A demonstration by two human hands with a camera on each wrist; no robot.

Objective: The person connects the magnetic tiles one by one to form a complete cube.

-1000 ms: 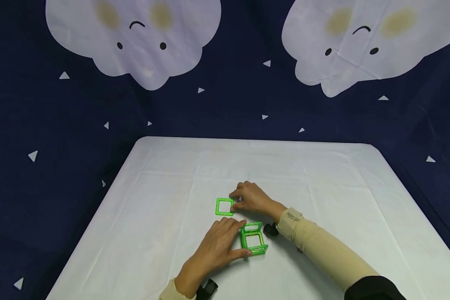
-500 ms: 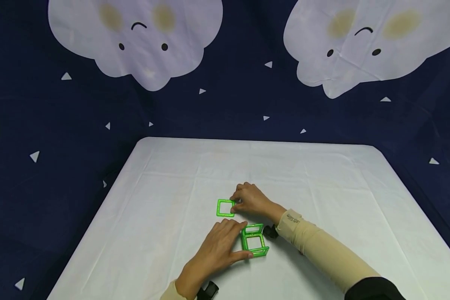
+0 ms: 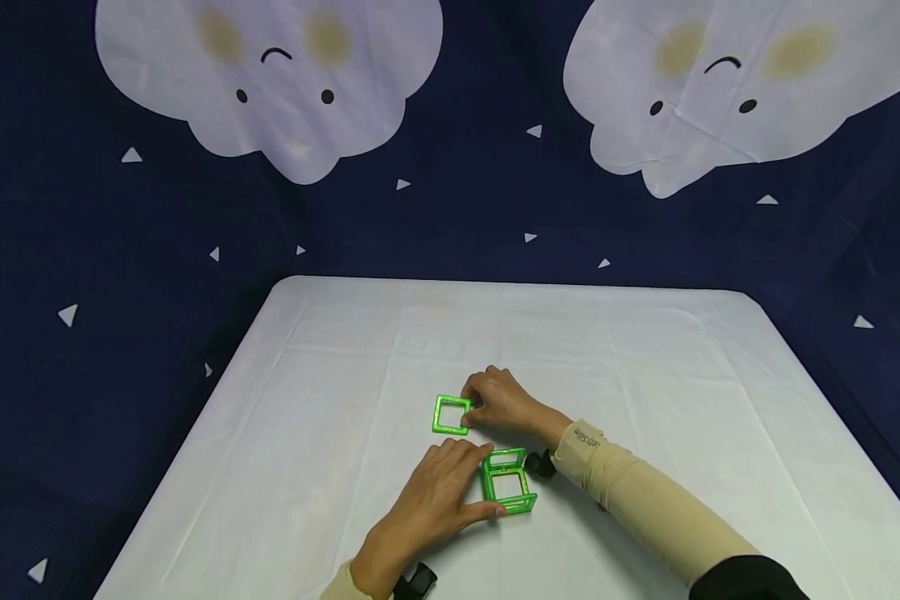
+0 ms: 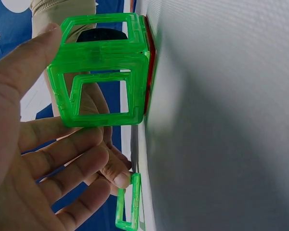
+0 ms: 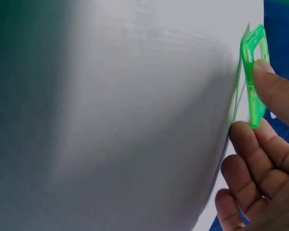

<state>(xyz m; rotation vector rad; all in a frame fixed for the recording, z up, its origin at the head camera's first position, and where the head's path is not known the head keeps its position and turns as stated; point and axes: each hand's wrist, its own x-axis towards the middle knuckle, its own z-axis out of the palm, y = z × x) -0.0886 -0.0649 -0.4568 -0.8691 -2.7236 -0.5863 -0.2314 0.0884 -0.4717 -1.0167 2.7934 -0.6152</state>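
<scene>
My left hand [image 3: 435, 483] holds a small box of green magnetic tiles [image 3: 519, 503] at its left side, thumb at the near corner and index finger at the far corner. In the left wrist view the box's open square frames show, with a red tile [image 4: 151, 67] along its bottom against the white surface. The other fingers of that hand are spread below the box. Farther back, my right hand [image 3: 504, 404] pinches the right edge of a single green square magnetic tile [image 3: 450, 430]. The right wrist view has the thumb [image 5: 266, 77] pressed on that tile, which stands tilted close to the surface.
A white cloth-covered table [image 3: 345, 358] lies under both hands. Behind it hangs a dark blue curtain [image 3: 465, 225] with white clouds and triangles. A black wrist camera [image 3: 542, 463] on the right wrist sits right beside the box.
The single green tile lay flat earlier and now looks slightly tilted, with the right index finger drawn in around its edge. The left hand and the box have stayed in place.
</scene>
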